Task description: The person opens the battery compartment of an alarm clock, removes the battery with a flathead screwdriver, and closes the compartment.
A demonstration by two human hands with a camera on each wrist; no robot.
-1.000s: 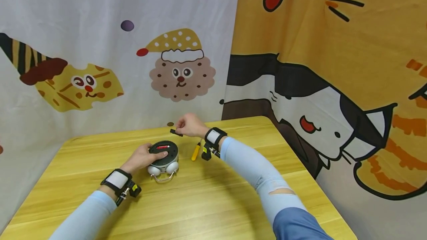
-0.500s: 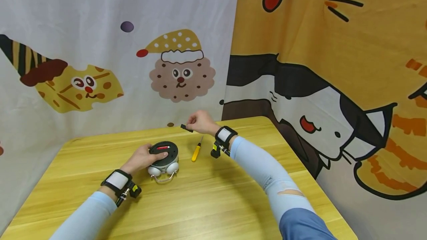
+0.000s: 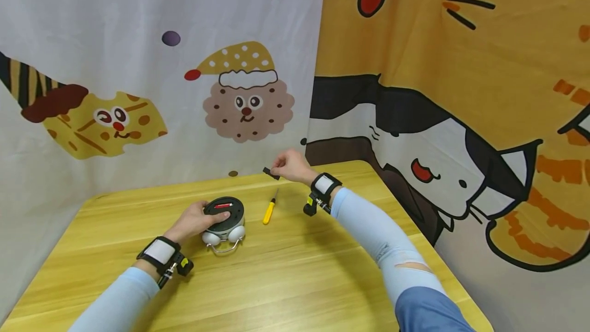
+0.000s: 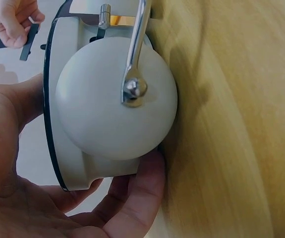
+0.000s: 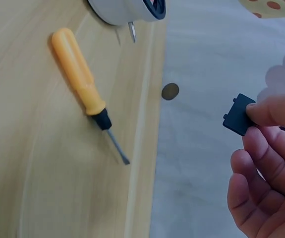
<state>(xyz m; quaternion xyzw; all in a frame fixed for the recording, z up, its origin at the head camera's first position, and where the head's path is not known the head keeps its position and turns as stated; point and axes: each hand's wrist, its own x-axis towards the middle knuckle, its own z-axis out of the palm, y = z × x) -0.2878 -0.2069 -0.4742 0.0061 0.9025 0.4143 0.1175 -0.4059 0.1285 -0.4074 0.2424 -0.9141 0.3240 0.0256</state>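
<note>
A white twin-bell alarm clock point(image 3: 224, 227) lies face down on the table, its black back up, with a red battery point(image 3: 223, 205) showing in the back's compartment. My left hand point(image 3: 192, 221) grips the clock, thumb across the back and fingers curled round the side; the left wrist view shows those fingers under a white bell point(image 4: 115, 99). Above the table's far edge, my right hand point(image 3: 293, 166) pinches a small black battery cover point(image 5: 239, 115) between thumb and forefinger. Two little tabs stick out from the cover's edge in the right wrist view.
A flat-blade screwdriver point(image 3: 269, 212) with a yellow handle lies on the wooden table point(image 3: 258, 286), right of the clock. Behind the table's far edge hangs a printed curtain point(image 3: 138, 168), with another cartoon curtain point(image 3: 369, 40) along the right side.
My right hand has moved right and slightly farther away with the battery cover, away from the clock. The left hand stays on the clock, which has not visibly moved on the table.
</note>
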